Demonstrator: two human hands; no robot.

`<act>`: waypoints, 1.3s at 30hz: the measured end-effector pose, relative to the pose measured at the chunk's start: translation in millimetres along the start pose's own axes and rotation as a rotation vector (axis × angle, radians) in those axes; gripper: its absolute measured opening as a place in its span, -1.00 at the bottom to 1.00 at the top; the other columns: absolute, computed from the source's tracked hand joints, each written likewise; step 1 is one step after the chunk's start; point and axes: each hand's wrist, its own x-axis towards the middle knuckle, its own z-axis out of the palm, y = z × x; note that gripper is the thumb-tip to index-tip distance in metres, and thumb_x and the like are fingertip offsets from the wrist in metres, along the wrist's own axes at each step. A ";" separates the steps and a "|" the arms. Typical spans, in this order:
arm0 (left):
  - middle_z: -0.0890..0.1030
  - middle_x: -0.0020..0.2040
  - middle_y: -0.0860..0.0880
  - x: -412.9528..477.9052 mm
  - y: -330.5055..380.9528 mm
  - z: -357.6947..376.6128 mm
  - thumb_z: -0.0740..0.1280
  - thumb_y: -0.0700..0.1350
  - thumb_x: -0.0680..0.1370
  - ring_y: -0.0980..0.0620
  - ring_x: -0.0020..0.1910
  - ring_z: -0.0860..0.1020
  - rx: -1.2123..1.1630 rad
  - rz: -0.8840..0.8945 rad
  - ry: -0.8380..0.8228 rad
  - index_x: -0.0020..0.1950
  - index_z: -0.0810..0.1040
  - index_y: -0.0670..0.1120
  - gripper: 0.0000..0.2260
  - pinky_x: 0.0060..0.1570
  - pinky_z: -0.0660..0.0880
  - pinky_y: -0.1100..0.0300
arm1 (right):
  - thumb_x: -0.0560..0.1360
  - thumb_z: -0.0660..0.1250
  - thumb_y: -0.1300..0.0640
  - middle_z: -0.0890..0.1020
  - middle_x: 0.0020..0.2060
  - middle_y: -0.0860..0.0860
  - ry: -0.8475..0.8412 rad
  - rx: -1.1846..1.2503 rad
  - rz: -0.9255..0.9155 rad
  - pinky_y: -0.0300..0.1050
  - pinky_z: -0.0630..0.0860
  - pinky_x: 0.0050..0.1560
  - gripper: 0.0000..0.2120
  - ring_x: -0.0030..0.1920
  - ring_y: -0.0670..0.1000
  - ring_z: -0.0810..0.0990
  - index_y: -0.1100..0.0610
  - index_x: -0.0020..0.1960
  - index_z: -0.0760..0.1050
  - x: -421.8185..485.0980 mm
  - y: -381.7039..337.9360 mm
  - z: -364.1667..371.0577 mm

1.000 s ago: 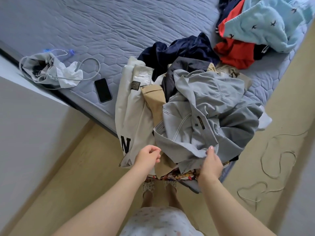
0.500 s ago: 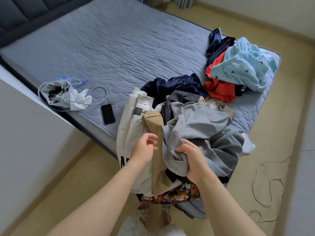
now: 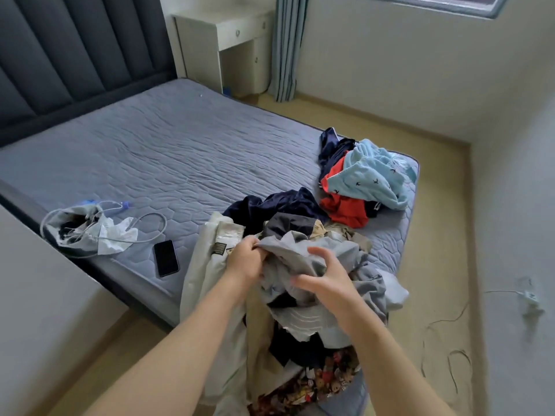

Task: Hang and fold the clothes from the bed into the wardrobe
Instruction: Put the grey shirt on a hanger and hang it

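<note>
While both hands dig into the pile, the grey garment [image 3: 303, 259] is now bunched up off the heap instead of lying spread on top.

So one piece is getting picked out, nothing hung or folded yet I'd say. Left hand [image 3: 244, 259] has its grip pinched shut on the grey fabric's edge; right hand [image 3: 324, 280] is half open, fingers curled loosely over the same cloth. Under the grips the rest of the pile [image 3: 300, 370] drapes over the bed [image 3: 168, 157] edge. Past them, a red and light blue heap [image 3: 363, 181]. Left of the grips, a phone [image 3: 165, 258]. Wardrobe isn't in view.
</note>
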 end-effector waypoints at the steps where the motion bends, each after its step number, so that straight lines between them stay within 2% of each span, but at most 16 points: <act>1: 0.50 -0.27 -0.16 -3.5 7.9 -3.1 0.19 -0.23 0.55 -0.08 -0.22 0.47 -0.089 -0.013 0.027 -0.22 0.41 -0.13 -0.85 -0.20 0.44 -0.05 | 0.31 0.48 0.15 0.49 -0.06 -0.21 0.016 -0.088 -0.012 -0.42 0.46 -0.26 -0.45 -0.16 -0.27 0.54 -0.17 0.16 0.30 -0.7 -1.0 6.1; 3: 0.49 -0.25 -0.18 -10.8 22.8 -12.1 0.20 -0.26 0.55 -0.08 -0.21 0.46 -0.187 0.001 0.051 -0.22 0.42 -0.15 -0.86 -0.20 0.45 -0.07 | 0.34 0.46 0.14 0.53 -0.07 -0.24 0.013 -0.145 -0.052 -0.31 0.48 -0.14 -0.44 -0.07 -0.22 0.54 -0.22 0.18 0.29 0.0 1.0 18.4; 5: 0.48 -0.30 -0.15 -20.1 34.0 -26.3 0.24 -0.26 0.55 -0.05 -0.29 0.45 -0.269 0.013 0.050 -0.26 0.41 -0.12 -0.82 -0.28 0.42 0.04 | 0.41 0.41 0.14 0.59 -0.13 -0.17 0.013 -0.185 -0.112 -0.25 0.46 -0.13 -0.70 -0.05 -0.11 0.55 -0.12 0.07 0.46 5.6 -1.7 28.6; 7: 0.48 -0.38 -0.09 -31.4 42.7 -46.5 0.28 -0.23 0.54 0.01 -0.41 0.45 -0.346 0.014 0.055 -0.27 0.42 -0.10 -0.81 -0.42 0.39 0.18 | 0.46 0.34 0.21 0.59 -0.18 0.02 0.016 -0.153 -0.179 -0.22 0.44 -0.21 -0.91 -0.09 0.01 0.54 0.07 -0.06 0.56 11.2 -14.2 41.4; 8: 0.49 -0.39 -0.07 -38.1 46.5 -57.5 0.29 -0.22 0.53 0.04 -0.43 0.45 -0.378 0.026 0.071 -0.26 0.43 -0.10 -0.83 -0.45 0.38 0.21 | 0.47 0.32 0.26 0.58 -0.13 0.11 0.006 -0.084 -0.203 -0.18 0.49 -0.15 -0.91 -0.06 0.06 0.54 0.14 -0.07 0.57 13.2 -21.6 49.5; 10: 0.53 -0.34 -0.06 -52.3 51.0 -80.7 0.31 -0.19 0.52 0.06 -0.39 0.49 -0.412 0.087 0.115 -0.19 0.46 -0.10 -0.90 -0.43 0.42 0.21 | 0.49 0.26 0.32 0.58 0.00 0.17 -0.054 0.078 -0.203 -0.03 0.56 0.03 -0.80 0.04 0.12 0.58 0.08 -0.06 0.60 12.2 -39.6 68.3; 12: 0.58 -0.18 -0.11 -67.9 53.4 -101.9 0.33 -0.15 0.52 0.02 -0.24 0.56 -0.360 0.166 0.164 -0.07 0.49 -0.11 -0.95 -0.26 0.50 0.17 | 0.52 0.19 0.38 0.68 -0.10 0.12 -0.151 0.275 -0.182 -0.07 0.61 -0.13 -0.68 -0.06 0.05 0.66 0.02 -0.10 0.59 9.5 -54.6 86.7; 14: 0.61 0.00 -0.15 -82.9 51.4 -121.2 0.37 -0.13 0.49 -0.04 -0.03 0.60 -0.337 0.214 0.157 0.09 0.50 -0.12 -0.80 -0.02 0.53 0.11 | 0.54 0.14 0.40 0.70 -0.20 0.06 -0.284 0.417 -0.135 -0.17 0.59 -0.30 -0.67 -0.17 0.01 0.69 0.08 -0.07 0.58 6.6 -67.4 106.5; 16: 0.63 0.03 -0.12 -101.2 46.9 -138.2 0.43 -0.08 0.41 -0.03 0.02 0.62 -0.354 0.215 0.108 0.16 0.49 -0.12 -0.64 0.00 0.56 0.15 | 0.55 0.14 0.38 0.71 -0.24 0.09 -0.417 0.489 -0.094 -0.20 0.57 -0.37 -0.75 -0.23 0.02 0.69 0.18 0.00 0.56 1.5 -78.4 129.7; 19: 0.65 -0.06 -0.11 -126.2 36.5 -152.5 0.44 -0.10 0.34 -0.02 -0.05 0.63 -0.328 0.205 0.125 0.13 0.50 -0.14 -0.61 -0.04 0.57 0.14 | 0.53 0.15 0.39 0.70 -0.28 0.11 -0.574 0.506 -0.092 -0.22 0.55 -0.40 -0.78 -0.28 0.02 0.69 0.25 -0.02 0.56 -6.4 -86.5 154.9; 22: 0.67 -0.07 -0.10 -147.9 21.4 -156.1 0.40 -0.06 0.34 -0.06 -0.03 0.63 -0.307 0.205 0.385 0.04 0.57 -0.07 -0.71 0.08 0.54 0.04 | 0.52 0.14 0.41 0.67 -0.37 0.11 -0.756 0.497 -0.067 -0.24 0.54 -0.43 -0.73 -0.35 -0.02 0.67 0.23 -0.19 0.57 -15.8 -86.5 171.0; 25: 0.67 -0.04 -0.10 -177.0 0.1 -153.3 0.35 -0.02 0.35 -0.08 0.03 0.61 -0.334 0.156 0.649 -0.05 0.61 -0.01 -0.79 0.17 0.48 -0.08 | 0.51 0.16 0.40 0.69 -0.26 0.16 -0.941 0.436 -0.035 -0.18 0.59 -0.30 -0.68 -0.22 0.05 0.68 0.20 -0.24 0.63 -30.7 -77.3 190.6; 28: 0.68 -0.05 -0.07 -223.7 -26.0 -149.9 0.34 0.00 0.36 -0.06 0.03 0.62 -0.394 0.077 0.862 -0.11 0.62 0.04 -0.85 0.19 0.46 -0.11 | 0.52 0.16 0.38 0.69 -0.19 0.19 -1.115 0.337 0.023 -0.18 0.59 -0.24 -0.74 -0.15 0.08 0.69 0.23 -0.13 0.61 -59.9 -59.8 216.8; 32: 0.68 -0.07 -0.08 -309.8 -53.9 -142.5 0.35 0.00 0.35 -0.06 0.00 0.63 -0.477 -0.011 1.196 -0.10 0.62 0.01 -0.82 0.16 0.49 -0.12 | 0.52 0.18 0.33 0.68 -0.10 0.23 -1.391 0.184 0.115 -0.12 0.61 -0.17 -0.81 -0.07 0.13 0.67 0.31 -0.01 0.57 -125.3 -35.2 258.5; 36: 0.67 -0.08 -0.18 -398.8 -66.6 -129.0 0.43 0.01 0.29 -0.16 -0.03 0.63 -0.529 -0.063 1.565 -0.07 0.59 -0.12 -0.70 0.10 0.51 -0.17 | 0.42 0.28 0.22 0.65 0.00 0.27 -1.677 0.086 0.147 -0.07 0.61 -0.10 -0.71 0.01 0.18 0.65 0.34 0.08 0.55 -208.6 -21.3 286.9; 39: 0.66 -0.09 -0.20 -457.4 -74.6 -117.8 0.44 0.03 0.27 -0.20 -0.04 0.62 -0.517 -0.079 1.728 -0.08 0.58 -0.13 -0.67 0.08 0.52 -0.18 | 0.36 0.30 0.16 0.66 0.00 0.24 -1.869 0.034 0.152 -0.11 0.59 -0.10 -0.70 0.03 0.17 0.65 0.27 0.02 0.61 -267.7 -12.3 298.9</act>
